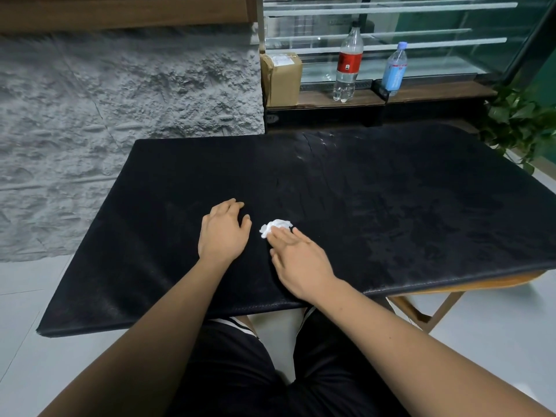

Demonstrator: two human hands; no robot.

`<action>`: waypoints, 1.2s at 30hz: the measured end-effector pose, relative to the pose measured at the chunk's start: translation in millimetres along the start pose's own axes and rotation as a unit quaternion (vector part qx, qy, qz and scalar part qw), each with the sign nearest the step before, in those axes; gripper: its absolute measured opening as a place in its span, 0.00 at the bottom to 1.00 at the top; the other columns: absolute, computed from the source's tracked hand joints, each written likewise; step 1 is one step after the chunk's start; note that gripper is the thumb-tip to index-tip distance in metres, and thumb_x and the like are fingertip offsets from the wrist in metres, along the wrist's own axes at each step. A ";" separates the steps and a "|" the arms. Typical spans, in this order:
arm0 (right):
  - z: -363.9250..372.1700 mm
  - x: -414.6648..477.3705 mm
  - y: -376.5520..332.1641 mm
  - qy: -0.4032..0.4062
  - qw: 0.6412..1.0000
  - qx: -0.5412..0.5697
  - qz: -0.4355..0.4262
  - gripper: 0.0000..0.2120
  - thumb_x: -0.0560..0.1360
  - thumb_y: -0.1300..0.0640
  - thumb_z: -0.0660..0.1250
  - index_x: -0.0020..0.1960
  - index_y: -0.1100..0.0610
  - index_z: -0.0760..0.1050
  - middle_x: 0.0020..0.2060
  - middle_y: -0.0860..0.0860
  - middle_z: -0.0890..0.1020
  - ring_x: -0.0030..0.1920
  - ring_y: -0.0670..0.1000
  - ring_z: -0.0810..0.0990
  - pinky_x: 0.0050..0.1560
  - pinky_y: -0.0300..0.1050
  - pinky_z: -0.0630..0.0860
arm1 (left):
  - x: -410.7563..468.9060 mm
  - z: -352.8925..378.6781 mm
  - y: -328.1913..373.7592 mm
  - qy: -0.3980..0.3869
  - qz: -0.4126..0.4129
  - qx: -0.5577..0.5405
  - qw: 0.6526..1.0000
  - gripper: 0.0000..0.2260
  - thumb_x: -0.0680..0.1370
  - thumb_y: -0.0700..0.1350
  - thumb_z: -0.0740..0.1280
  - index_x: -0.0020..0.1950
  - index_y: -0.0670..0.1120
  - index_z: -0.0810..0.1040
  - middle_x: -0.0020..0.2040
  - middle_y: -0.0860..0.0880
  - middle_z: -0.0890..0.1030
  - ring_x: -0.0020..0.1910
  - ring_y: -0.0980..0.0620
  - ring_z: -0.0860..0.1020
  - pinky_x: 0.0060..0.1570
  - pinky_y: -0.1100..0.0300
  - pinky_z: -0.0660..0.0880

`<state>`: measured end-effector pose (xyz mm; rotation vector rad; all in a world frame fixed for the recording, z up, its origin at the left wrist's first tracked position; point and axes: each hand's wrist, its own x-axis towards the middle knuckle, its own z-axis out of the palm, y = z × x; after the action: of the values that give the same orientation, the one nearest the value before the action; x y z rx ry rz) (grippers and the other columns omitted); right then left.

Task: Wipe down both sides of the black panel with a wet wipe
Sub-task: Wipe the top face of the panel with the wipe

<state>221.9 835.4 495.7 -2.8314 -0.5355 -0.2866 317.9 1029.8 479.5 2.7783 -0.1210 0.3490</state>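
Wet wipe [275, 226] on black panel [391, 191] beneath flat right hand [301, 263]; left hand [224, 233] relaxed, empty, beside

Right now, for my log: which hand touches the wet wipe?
The right hand, pressing the wet wipe; the left hand rests bare on the black panel.

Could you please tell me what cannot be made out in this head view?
Head view:
Underside of the black panel: hidden by the panel itself.
Near part of the wet wipe: covered by fingers of the right hand.
The table beneath: only a wooden edge and legs show; the panel covers the rest.
Text on the red bottle label: too small to read.
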 end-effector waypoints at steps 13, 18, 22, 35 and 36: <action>-5.0 4.0 22.2 -0.034 0.999 0.025 -0.024 0.17 0.84 0.54 0.55 0.72 0.47 0.70 0.72 0.39 0.72 0.69 0.43 0.72 0.80 0.40 0.54 | -0.3 -0.8 0.5 -0.003 -0.001 0.001 1.000 0.22 0.85 0.56 0.59 0.76 0.50 0.74 0.78 0.51 0.72 0.77 0.50 0.68 0.74 0.48 0.66; -16.6 7.9 64.3 -0.042 0.999 0.000 0.031 0.18 0.84 0.54 0.54 0.73 0.45 0.69 0.75 0.37 0.70 0.71 0.42 0.72 0.79 0.38 0.50 | 0.9 -1.5 0.9 -0.011 -0.004 0.009 1.000 0.22 0.85 0.57 0.58 0.77 0.51 0.73 0.78 0.52 0.71 0.78 0.50 0.67 0.75 0.48 0.65; -29.0 7.6 95.0 -0.060 0.996 -0.008 0.065 0.20 0.85 0.55 0.53 0.75 0.45 0.68 0.78 0.37 0.67 0.73 0.43 0.71 0.81 0.41 0.52 | 1.3 -1.7 1.0 -0.011 -0.003 0.007 1.000 0.22 0.85 0.57 0.59 0.77 0.51 0.73 0.78 0.52 0.71 0.78 0.50 0.67 0.75 0.48 0.65; -22.9 15.9 95.1 -0.002 0.989 -0.041 0.141 0.13 0.85 0.53 0.55 0.64 0.48 0.75 0.65 0.38 0.76 0.63 0.47 0.74 0.56 0.42 0.69 | 0.2 -2.8 2.7 -0.010 -0.007 0.014 1.000 0.22 0.85 0.57 0.59 0.77 0.51 0.74 0.78 0.52 0.72 0.77 0.50 0.67 0.75 0.49 0.66; -20.5 17.4 89.3 0.002 0.991 -0.039 0.131 0.13 0.85 0.52 0.56 0.64 0.48 0.75 0.65 0.38 0.76 0.63 0.46 0.73 0.56 0.42 0.69 | 0.4 -2.5 2.7 -0.010 -0.006 0.014 1.000 0.22 0.85 0.57 0.59 0.77 0.51 0.74 0.78 0.52 0.72 0.77 0.50 0.67 0.75 0.49 0.66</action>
<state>268.8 755.0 501.3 -2.9314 -0.1501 -0.2688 317.3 1028.1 482.8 2.8100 -0.1042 0.3213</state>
